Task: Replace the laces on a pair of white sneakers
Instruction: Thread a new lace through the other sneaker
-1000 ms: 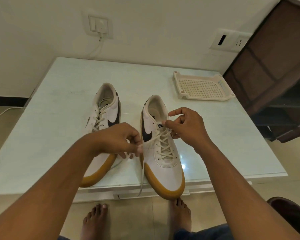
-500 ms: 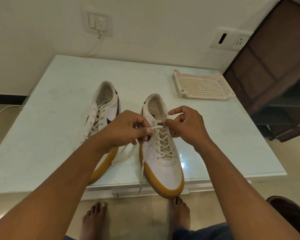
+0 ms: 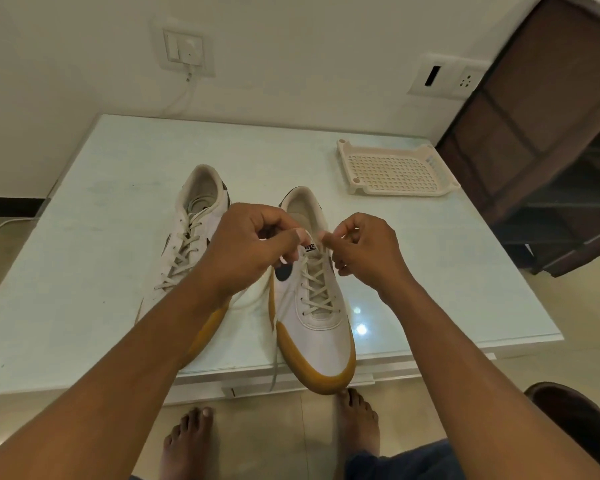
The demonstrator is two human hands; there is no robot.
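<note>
On the table (image 3: 101,237), the left sneaker (image 3: 187,244) lay just left of the right sneaker (image 3: 319,327), and the tray (image 3: 395,192) sat behind that right sneaker, off to its right.

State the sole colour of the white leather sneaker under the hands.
Mustard-yellow rubber sole, best seen in the head view.

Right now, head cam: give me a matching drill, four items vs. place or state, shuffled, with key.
Items:
1. left sneaker
2. right sneaker
3. perforated plastic tray
4. wall switch plate

Place or state:
A. far right of the table, holding nothing
B. its lace pinched by left hand and right hand
C. cable hanging from it
D. toe hidden behind a forearm

Pairs: 1-D, 2-B, 3-A, 4-C
</note>
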